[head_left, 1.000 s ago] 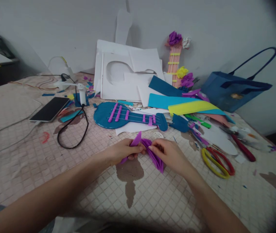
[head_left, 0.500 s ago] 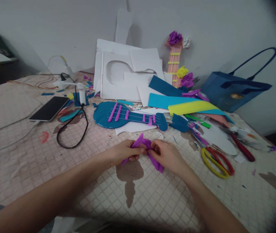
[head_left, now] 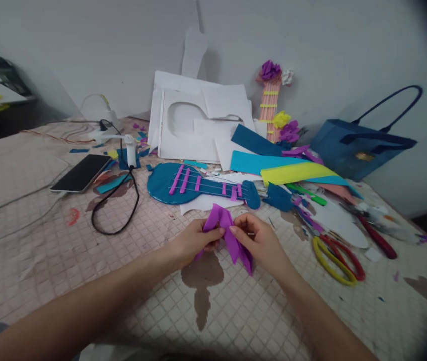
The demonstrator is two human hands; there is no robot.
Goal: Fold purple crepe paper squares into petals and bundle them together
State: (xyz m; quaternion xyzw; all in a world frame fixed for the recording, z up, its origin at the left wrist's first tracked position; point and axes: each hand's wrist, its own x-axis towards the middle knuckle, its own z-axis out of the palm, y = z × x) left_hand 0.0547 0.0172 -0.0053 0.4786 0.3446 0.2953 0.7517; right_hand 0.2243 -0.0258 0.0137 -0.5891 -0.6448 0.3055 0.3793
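Observation:
A folded piece of purple paper [head_left: 232, 241] is held between my two hands, above the quilted cloth near the middle of the view. My left hand [head_left: 198, 238] pinches its left part, thumb on top. On the other side, my right hand [head_left: 251, 235] grips the folds between thumb and fingers, with pointed layers hanging below. Just beyond the hands lies a blue guitar-shaped piece [head_left: 170, 183] with purple strips and thin strings across it.
Scissors [head_left: 336, 260] and red-handled pliers [head_left: 377, 235] lie at the right, before a blue bag [head_left: 360, 145]. White boards [head_left: 187, 125] lean at the back beside a pink guitar neck [head_left: 269, 108]. At the left are a phone [head_left: 81, 173] and a looped black cable [head_left: 135, 205].
The purple paper has opened out a little, its folds now standing up and spreading between my fingers. The whole view has shifted slightly, so the table things appear lower.

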